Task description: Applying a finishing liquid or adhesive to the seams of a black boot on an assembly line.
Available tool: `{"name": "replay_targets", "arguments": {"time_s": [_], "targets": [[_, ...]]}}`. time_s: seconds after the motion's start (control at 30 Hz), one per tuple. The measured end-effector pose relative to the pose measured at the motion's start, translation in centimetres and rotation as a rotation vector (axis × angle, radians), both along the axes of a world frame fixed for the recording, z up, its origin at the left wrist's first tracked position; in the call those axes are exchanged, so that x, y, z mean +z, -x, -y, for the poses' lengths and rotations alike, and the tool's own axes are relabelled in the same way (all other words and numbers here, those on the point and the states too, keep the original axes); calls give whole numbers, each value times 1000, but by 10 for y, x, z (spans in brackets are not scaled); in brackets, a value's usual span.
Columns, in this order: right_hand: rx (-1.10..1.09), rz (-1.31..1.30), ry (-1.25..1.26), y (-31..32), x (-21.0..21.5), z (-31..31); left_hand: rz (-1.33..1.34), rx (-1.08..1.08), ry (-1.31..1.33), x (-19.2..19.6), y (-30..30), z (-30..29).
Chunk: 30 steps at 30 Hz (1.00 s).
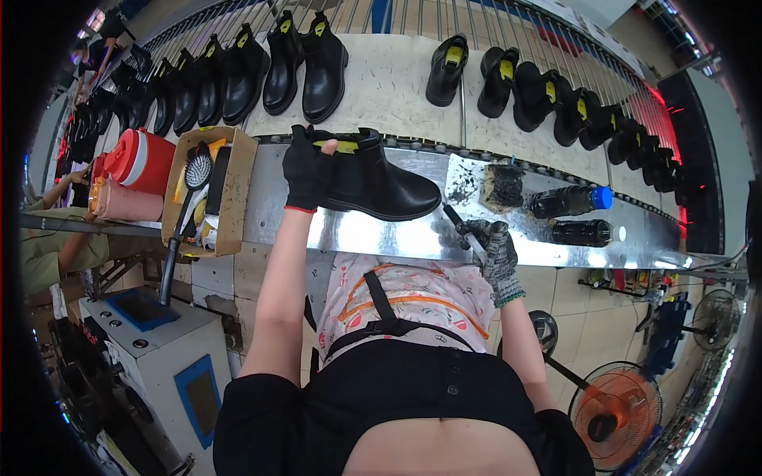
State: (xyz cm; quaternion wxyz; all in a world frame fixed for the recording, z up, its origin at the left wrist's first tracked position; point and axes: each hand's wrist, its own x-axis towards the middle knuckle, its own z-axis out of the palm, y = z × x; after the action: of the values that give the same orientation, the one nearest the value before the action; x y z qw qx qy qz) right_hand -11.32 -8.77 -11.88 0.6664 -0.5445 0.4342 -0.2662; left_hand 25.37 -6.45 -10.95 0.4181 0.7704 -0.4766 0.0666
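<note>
My left hand (306, 173), in a black glove with a red cuff edge, grips a black ankle boot (385, 184) at its shaft. The boot's toe points right, above the metal worktop (357, 234), and yellow shows inside its opening. My right hand (498, 258) wears a grey knitted glove. Its fingers are closed around a slim pen-like tool (456, 222) with a black end and a paler body. The tool's black end is close to the boot's toe; whether they touch I cannot tell.
A black-stained pad (502, 186) lies right of the boot, beside two dark-liquid bottles, one blue-capped (573, 201), one white-capped (587, 232). A cardboard box (236, 190) holds a hairbrush (197, 170). Behind, black boots (324, 71) line the conveyor. A fan (615, 404) stands lower right.
</note>
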Motion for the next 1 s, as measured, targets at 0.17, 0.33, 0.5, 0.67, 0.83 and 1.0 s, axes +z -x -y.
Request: {"name": "replay_targets", "arguments": {"time_s": [0.17,0.33,0.5,0.67,0.83,1.0], "targets": [[-31,74,-86,-2,4,-1,-17,24,9,9,19,-26],[-21,-44,-37,-7,15,-2,-180,60,-45,26,48,-52],[-33,-110,34,-15,24,-3,-153,82,-110,39,75,-75],[1,-173,118,-18,23,-6,-269,-5,-192,50,98,-91],[60,-220,229,-18,35,-11,-468,-210,-202,39,105,-106],[137,-200,262,-12,37,-19,-701,-296,-257,27,111,-108]]}}
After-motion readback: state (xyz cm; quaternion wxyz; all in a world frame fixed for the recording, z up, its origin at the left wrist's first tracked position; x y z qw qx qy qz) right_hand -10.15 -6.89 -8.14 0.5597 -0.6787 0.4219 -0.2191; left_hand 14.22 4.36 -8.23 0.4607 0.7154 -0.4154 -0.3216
